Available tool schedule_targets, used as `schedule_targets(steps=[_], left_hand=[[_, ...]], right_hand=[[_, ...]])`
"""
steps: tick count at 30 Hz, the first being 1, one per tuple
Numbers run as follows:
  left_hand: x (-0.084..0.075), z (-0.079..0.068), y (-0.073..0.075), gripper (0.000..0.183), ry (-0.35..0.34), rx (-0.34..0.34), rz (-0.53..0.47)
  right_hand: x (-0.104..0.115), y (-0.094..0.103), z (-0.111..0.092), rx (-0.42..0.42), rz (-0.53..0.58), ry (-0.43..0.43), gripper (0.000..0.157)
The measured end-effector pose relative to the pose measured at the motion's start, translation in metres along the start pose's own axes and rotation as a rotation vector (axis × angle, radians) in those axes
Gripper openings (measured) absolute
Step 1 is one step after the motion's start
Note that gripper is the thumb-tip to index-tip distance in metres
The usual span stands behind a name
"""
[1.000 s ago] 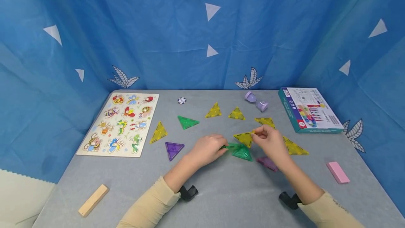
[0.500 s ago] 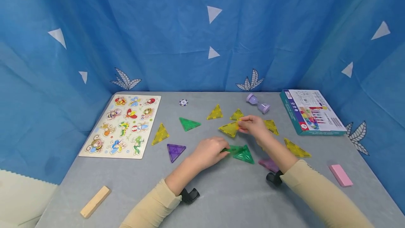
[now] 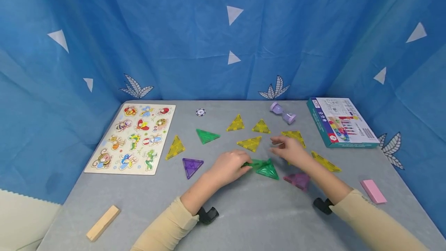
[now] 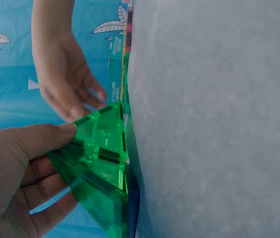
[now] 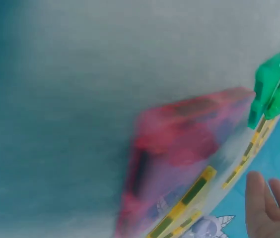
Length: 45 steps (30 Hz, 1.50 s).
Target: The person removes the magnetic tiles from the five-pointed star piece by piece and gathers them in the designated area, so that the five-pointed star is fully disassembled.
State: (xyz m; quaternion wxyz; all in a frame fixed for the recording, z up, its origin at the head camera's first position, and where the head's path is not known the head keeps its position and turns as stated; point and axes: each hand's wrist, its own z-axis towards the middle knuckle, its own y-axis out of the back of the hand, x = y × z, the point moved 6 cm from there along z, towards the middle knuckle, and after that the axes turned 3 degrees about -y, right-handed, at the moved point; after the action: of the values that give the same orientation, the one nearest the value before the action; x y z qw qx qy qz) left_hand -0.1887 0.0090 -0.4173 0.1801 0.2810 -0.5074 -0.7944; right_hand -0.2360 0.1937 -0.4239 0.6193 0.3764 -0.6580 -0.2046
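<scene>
My left hand (image 3: 224, 169) pinches joined green translucent magnetic tiles (image 3: 267, 169), which stand tilted up from the table. In the left wrist view the thumb lies on the edge of these tiles (image 4: 103, 153). My right hand (image 3: 290, 151) is held over the table with fingers parted and nothing in them. Just left of its fingertips lies a yellow triangular tile (image 3: 250, 143). A pink-purple tile piece (image 3: 297, 180) sits below the right hand. Other yellow tiles (image 3: 235, 122), a loose green tile (image 3: 207, 136) and a purple tile (image 3: 192, 167) lie around.
An insect puzzle board (image 3: 153, 169) lies at the left, with a wooden block (image 3: 103, 223) nearer. A poker chip (image 3: 200, 112) and a purple hourglass (image 3: 283, 112) are at the back. A box (image 3: 343, 123) and a pink block (image 3: 373, 191) stand at the right.
My right hand carried the yellow tile leftward, laid it on the table and let go, then drew back to the right. The left hand keeps its hold on the green tiles.
</scene>
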Motion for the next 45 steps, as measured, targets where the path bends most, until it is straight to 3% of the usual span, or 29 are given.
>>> schedule_targets(steps=[4, 7, 13, 23, 28, 32, 36, 39, 42, 45], left_hand=[[0.0, -0.001, 0.001, 0.01, 0.008, 0.003, -0.005], [0.001, -0.001, 0.0, 0.01, 0.017, 0.003, -0.004], [0.001, -0.001, 0.0, 0.011, 0.028, 0.01, 0.001], [-0.001, -0.003, 0.002, 0.012, 0.047, 0.012, 0.013], [-0.002, -0.002, 0.002, 0.013, 0.054, 0.03, 0.004], [-0.005, -0.004, 0.002, 0.012, 0.061, 0.051, 0.024], [-0.014, -0.006, 0.003, 0.01, 0.039, 0.041, 0.06], [-0.02, -0.006, 0.002, 0.01, 0.01, 0.03, 0.093], [-0.024, -0.006, 0.002, 0.011, -0.004, 0.035, 0.118], [-0.026, -0.005, 0.0, 0.011, -0.017, 0.048, 0.13]], right_hand=[[0.001, -0.016, -0.02, 0.094, -0.198, 0.096, 0.066], [0.004, -0.028, -0.03, 0.102, -0.342, 0.162, 0.076], [0.013, -0.037, -0.032, 0.074, -0.478, 0.211, 0.067], [0.02, -0.033, -0.029, 0.177, -0.512, 0.154, 0.049], [0.022, -0.019, -0.033, 0.213, -0.524, 0.139, 0.047], [0.028, 0.006, -0.029, 0.201, -0.52, 0.113, 0.049], [0.046, 0.018, -0.01, 0.141, -0.456, 0.135, 0.055], [0.068, 0.006, 0.012, 0.137, -0.371, 0.203, 0.056], [0.089, -0.022, 0.035, 0.213, -0.288, 0.291, 0.058], [0.105, -0.052, 0.054, 0.302, -0.292, 0.381, 0.059]])
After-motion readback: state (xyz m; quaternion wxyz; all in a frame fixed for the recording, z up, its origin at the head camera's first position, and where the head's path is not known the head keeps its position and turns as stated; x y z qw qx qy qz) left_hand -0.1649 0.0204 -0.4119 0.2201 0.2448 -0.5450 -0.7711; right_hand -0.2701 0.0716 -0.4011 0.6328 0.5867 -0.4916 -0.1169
